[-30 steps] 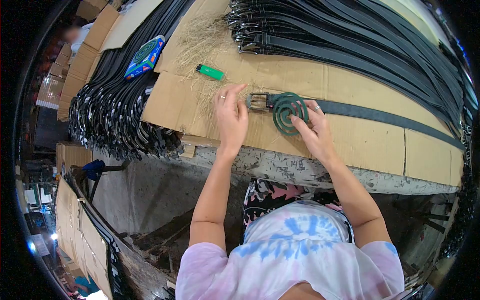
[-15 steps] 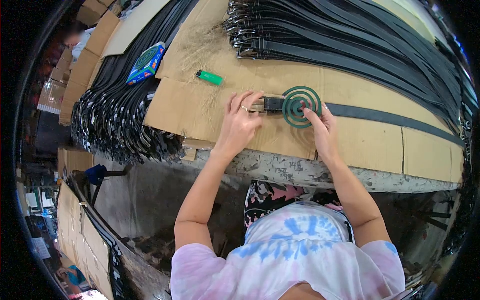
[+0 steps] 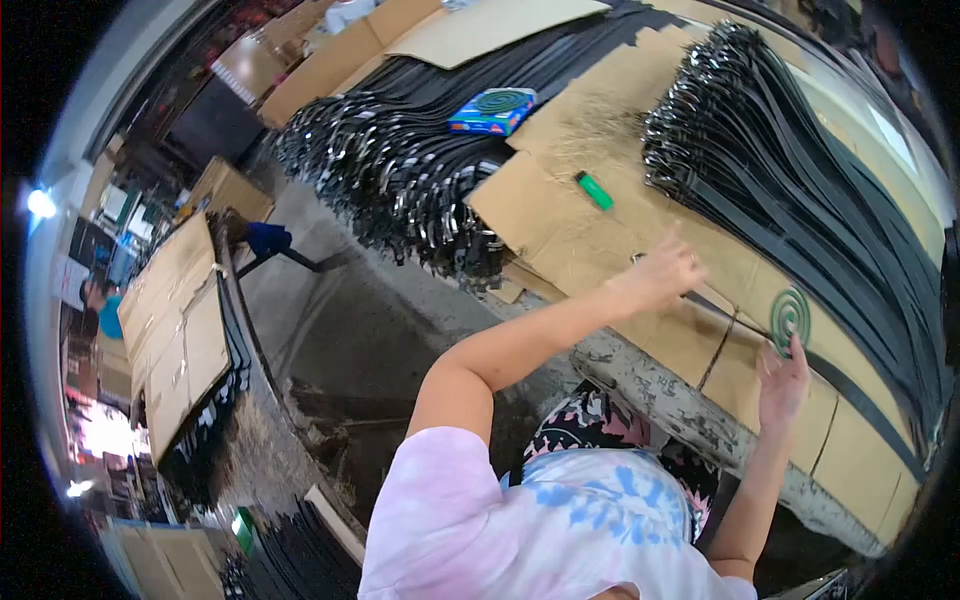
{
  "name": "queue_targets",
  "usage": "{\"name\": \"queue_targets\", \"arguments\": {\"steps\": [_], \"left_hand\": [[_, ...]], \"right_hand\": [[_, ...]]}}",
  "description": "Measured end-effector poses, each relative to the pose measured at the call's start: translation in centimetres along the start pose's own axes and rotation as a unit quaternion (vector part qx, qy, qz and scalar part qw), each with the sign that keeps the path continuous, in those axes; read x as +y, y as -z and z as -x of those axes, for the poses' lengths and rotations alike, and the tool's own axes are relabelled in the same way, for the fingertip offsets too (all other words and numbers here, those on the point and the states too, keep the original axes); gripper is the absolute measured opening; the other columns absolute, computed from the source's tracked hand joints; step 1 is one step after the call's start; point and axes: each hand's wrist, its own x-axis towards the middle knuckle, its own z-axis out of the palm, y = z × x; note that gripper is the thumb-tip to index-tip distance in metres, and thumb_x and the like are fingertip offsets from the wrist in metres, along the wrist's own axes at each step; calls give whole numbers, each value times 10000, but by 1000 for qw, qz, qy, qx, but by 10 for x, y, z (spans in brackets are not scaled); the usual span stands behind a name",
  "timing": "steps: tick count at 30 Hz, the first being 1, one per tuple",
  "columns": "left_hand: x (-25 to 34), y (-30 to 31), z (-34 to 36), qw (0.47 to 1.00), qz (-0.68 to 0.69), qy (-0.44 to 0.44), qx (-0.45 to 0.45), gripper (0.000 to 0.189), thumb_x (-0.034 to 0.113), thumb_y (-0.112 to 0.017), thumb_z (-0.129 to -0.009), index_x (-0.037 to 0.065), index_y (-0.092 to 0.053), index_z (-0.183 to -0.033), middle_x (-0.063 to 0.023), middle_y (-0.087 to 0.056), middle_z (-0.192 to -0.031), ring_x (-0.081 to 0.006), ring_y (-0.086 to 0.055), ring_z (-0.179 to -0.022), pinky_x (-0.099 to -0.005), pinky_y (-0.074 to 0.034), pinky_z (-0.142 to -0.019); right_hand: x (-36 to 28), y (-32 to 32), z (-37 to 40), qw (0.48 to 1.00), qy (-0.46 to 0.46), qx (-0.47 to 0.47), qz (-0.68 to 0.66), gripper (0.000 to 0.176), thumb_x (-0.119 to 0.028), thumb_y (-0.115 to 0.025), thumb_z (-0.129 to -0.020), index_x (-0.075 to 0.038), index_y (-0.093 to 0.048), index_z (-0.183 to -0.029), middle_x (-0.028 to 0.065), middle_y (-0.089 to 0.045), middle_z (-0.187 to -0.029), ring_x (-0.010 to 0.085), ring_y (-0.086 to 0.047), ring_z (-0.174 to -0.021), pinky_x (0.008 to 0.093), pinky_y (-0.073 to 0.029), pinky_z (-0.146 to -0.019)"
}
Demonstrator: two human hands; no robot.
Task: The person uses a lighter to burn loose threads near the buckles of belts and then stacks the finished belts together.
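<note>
The right hand (image 3: pixel 783 385) is open, fingers stretched up with their tips on the lower edge of the green spiral coil (image 3: pixel 790 316), which lies flat across a dark belt (image 3: pixel 860 400) on the cardboard bench top (image 3: pixel 560 235). Farther along, the left hand (image 3: pixel 662 275) is half-curled over the belt's buckle end; its grip cannot be made out, and a green lighter (image 3: pixel 594 190) lies beyond

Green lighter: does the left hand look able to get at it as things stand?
Probably yes. The left hand is raised open above the cardboard, and the green lighter lies just beyond its fingers with only bare cardboard between them; the belt stacks sit off to either side.
</note>
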Motion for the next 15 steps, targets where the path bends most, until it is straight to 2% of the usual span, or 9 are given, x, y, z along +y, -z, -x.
{"name": "queue_targets", "arguments": {"steps": [2,3,5,6,8,10,11,13,15], "left_hand": [[9,5,3,998,-29,-31,39,192,88,-611,-754,93,-518,-921,-90,-591,-822,-273,-587,-979,-475,-383,-1034],[11,12,7,998,-28,-29,41,192,88,-611,-754,93,-518,-921,-90,-591,-822,-273,-587,-979,-475,-383,-1034],[10,29,14,990,28,-56,130,163,90,-591,-775,87,-518,-921,-77,-585,-867,-256,-580,-954,-421,-440,-943],[8,38,17,989,26,-64,132,163,90,-591,-775,87,-518,-921,-77,-585,-867,-256,-580,-954,-421,-440,-943],[-1,58,31,986,-3,-59,155,213,170,-603,-768,91,-518,-948,-47,-579,-950,-237,-566,-950,-369,-460,-883],[-12,69,44,985,-5,-52,163,241,210,-614,-779,88,-528,-969,-43,-567,-965,-234,-557,-962,-363,-465,-869],[-18,75,53,984,18,-62,167,274,250,-625,-790,85,-538,-991,-38,-555,-980,-231,-548,-974,-357,-470,-856],[-25,91,62,980,20,-58,191,350,273,-655,-772,86,-560,-1052,-42,-558,-978,-237,-554,-945,-354,-477,-823],[-29,99,67,974,30,-66,213,429,296,-685,-753,86,-582,-1112,-45,-562,-976,-244,-560,-917,-351,-485,-790]], "right_hand": [[-12,21,-6,991,55,112,-49,334,-271,-557,-952,-108,-579,-1243,11,-547,-1232,239,-504,-1157,384,-383,-934],[-21,28,-9,991,54,111,-47,334,-271,-557,-952,-108,-579,-1243,11,-547,-1232,239,-504,-1157,384,-383,-934],[-42,39,-8,983,129,113,-65,329,-254,-560,-952,-102,-565,-1243,38,-501,-1257,254,-479,-1141,401,-375,-946],[-55,36,-3,975,151,158,-40,354,-258,-529,-965,-101,-541,-1282,69,-460,-1296,259,-472,-1110,406,-370,-971],[-69,105,-6,965,216,145,-5,367,-258,-480,-983,-107,-522,-1314,111,-467,-1343,273,-466,-1164,408,-366,-1001],[-107,111,5,948,249,199,4,387,-254,-432,-996,-112,-493,-1351,149,-425,-1437,288,-423,-1262,411,-363,-1025],[-124,154,2,953,258,152,-55,397,-262,-412,-1004,-128,-469,-1373,172,-371,-1492,301,-399,-1314,415,-357,-1054],[-162,85,31,908,296,292,-52,419,-293,-395,-1011,-148,-436,-1402,193,-360,-1492,308,-435,-1286,434,-356,-1066],[-200,123,33,874,370,302,91,407,-294,-434,-993,-94,-457,-1346,213,-416,-1395,322,-479,-1202,434,-395,-1003]]}}
